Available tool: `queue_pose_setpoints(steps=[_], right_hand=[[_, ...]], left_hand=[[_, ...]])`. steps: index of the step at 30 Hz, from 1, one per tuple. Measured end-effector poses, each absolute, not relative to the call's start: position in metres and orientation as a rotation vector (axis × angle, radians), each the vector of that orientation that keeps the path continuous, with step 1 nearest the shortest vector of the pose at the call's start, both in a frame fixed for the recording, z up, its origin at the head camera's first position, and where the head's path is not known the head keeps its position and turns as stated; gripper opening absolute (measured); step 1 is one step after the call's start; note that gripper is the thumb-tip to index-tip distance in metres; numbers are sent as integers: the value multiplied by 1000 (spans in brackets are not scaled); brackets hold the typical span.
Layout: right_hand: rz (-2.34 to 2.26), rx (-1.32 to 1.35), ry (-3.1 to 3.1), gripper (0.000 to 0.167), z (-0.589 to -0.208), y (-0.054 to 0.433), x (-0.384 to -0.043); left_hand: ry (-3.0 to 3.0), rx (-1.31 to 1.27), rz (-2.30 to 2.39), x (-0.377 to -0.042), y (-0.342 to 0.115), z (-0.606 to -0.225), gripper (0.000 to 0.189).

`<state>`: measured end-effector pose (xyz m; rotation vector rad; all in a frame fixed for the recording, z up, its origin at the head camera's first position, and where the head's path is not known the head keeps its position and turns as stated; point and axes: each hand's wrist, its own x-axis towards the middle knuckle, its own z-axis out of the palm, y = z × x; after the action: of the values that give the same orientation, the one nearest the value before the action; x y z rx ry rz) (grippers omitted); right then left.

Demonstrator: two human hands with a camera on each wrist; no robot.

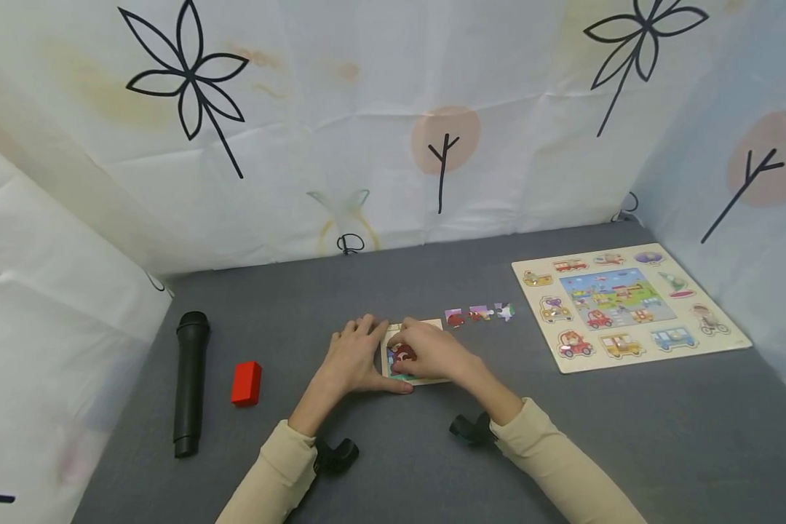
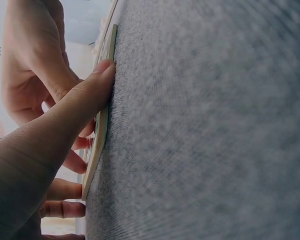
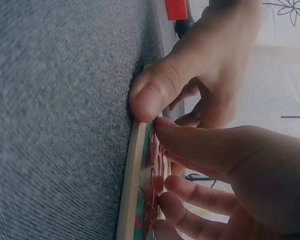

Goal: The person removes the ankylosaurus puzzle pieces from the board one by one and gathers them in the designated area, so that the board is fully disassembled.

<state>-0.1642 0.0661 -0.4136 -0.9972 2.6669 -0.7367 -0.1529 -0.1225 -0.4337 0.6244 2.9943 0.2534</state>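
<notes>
A small wooden jigsaw puzzle board [image 1: 435,323] lies on the grey table in front of the person, with a brown and green picture partly covered by the hands. The left hand [image 1: 354,360] holds the board at its left side, thumb along the near edge and fingers at the far left. Over the picture, the right hand [image 1: 435,349] has its thumb and bent fingertips around a brown puzzle piece [image 3: 154,172] lying in the board. Just beyond the board's far right corner lie three loose jigsaw pieces [image 1: 479,313].
To the right lies a large wooden peg puzzle [image 1: 618,298] with vehicle pieces. On the left are a black microphone [image 1: 191,386] and a red block [image 1: 246,383]. Patterned white cloth [image 1: 340,145] hangs behind the table.
</notes>
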Motion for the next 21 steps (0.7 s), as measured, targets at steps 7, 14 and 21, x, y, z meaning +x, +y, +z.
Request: queue_pose_setpoints(steps=[7,14,21], right_hand=[[-722,-994,2668,25,-415,64,-164],[-717,-974,2661,29,-414,63,-162],[-729,-974,2676,33,-415,64,-161]], left_hand=[[2996,622,260,-152,-121,-432,117],[2997,622,259,-151,-121,-431,117],[3005,627,267,-152,-121,-432,112]])
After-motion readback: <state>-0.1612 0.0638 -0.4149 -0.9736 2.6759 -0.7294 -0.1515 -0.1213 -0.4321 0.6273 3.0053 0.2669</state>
